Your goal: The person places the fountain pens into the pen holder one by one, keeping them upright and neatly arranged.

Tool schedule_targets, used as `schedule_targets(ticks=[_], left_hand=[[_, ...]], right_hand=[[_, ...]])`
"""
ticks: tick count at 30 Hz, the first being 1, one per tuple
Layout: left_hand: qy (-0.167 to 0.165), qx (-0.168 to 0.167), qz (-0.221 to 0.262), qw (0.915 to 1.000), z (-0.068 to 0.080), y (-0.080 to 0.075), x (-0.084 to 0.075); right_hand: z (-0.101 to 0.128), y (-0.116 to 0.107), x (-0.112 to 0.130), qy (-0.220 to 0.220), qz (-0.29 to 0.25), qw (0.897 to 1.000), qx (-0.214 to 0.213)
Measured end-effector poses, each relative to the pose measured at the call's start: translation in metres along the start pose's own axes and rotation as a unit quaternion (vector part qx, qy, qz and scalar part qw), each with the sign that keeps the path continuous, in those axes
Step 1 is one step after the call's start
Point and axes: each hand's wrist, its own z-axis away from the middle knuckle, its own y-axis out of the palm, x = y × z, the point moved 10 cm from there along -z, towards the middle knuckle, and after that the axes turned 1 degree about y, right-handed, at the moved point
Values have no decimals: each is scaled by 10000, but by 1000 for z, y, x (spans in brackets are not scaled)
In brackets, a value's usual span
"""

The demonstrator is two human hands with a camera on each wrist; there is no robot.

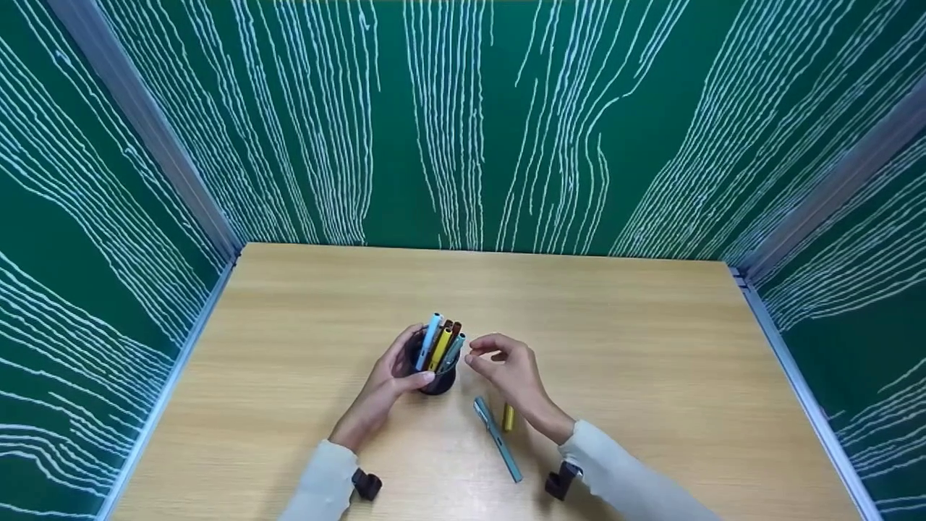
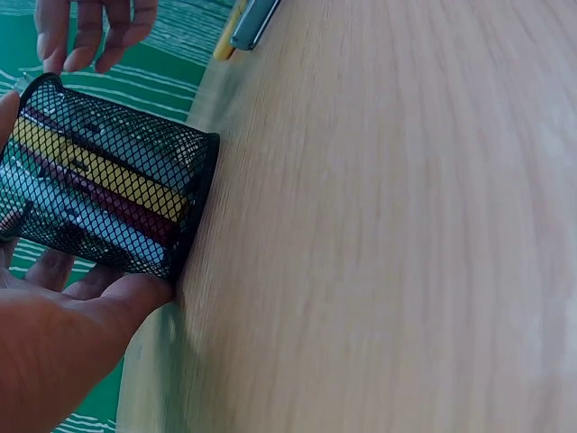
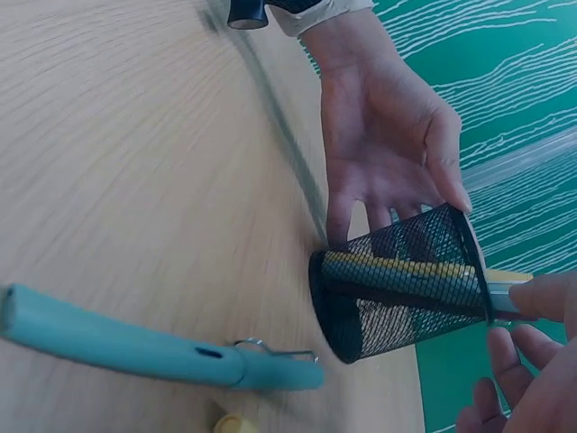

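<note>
— Nearest to the camera lies a long teal plastic pen [image 1: 498,438] on the light wooden table [image 1: 651,376], and just beside it a short yellow pen [image 1: 508,417]. Why are they there?

— They lie loose, outside the cup. Further on, the left hand [image 1: 387,380] curls around the black wire-mesh pen cup [image 1: 436,373] to hold it steady. The right hand [image 1: 506,365] pinches the grey pen [image 1: 453,352] standing in the cup.

A light wooden desk [image 1: 651,347] fills the middle. Green walls [image 1: 506,123] with wavy white lines stand behind it and on both sides. Grey metal strips [image 1: 137,116] run up the corners where the walls meet.
</note>
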Motion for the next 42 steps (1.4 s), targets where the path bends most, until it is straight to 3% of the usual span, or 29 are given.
schedule_targets(ticks=[18, 35, 42], left_hand=[[18, 16, 15, 10000, 0, 2, -1], [-65, 0, 33, 10000, 2, 3, -2], [-94, -36, 23, 9999, 1, 2, 0]], right_hand=[[24, -24, -44, 700, 35, 9975, -124], [42, -46, -65, 754, 11, 9960, -478], [41, -53, -75, 717, 259, 9959, -485]])
